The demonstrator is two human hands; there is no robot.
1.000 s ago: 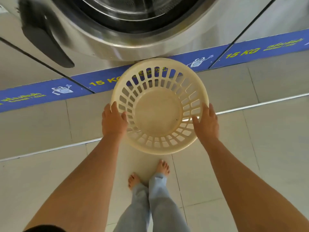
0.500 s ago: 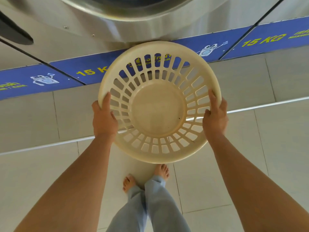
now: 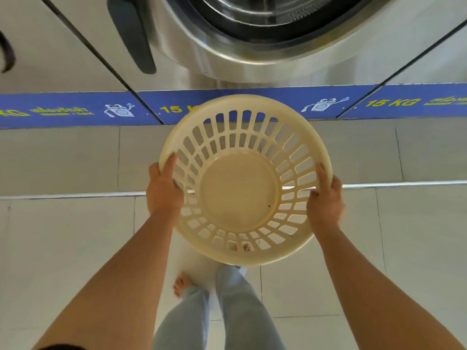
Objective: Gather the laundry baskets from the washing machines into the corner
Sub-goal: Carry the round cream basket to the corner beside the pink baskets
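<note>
A round cream plastic laundry basket with slotted walls is held in the air in front of me, above the floor, and it is empty. My left hand grips its rim on the left side. Gripping the rim on the right side is my right hand. Straight ahead stands a steel washing machine with its round door ring and a dark handle.
A blue strip marked 15 KG runs along the machines' base. A raised tiled step with a metal edge lies in front of them. Pale floor tiles surround my bare feet and jeans.
The basket has come up and nearer to me in both hands. The view has swung so the machine door and its handle show again, and my legs have stepped.
</note>
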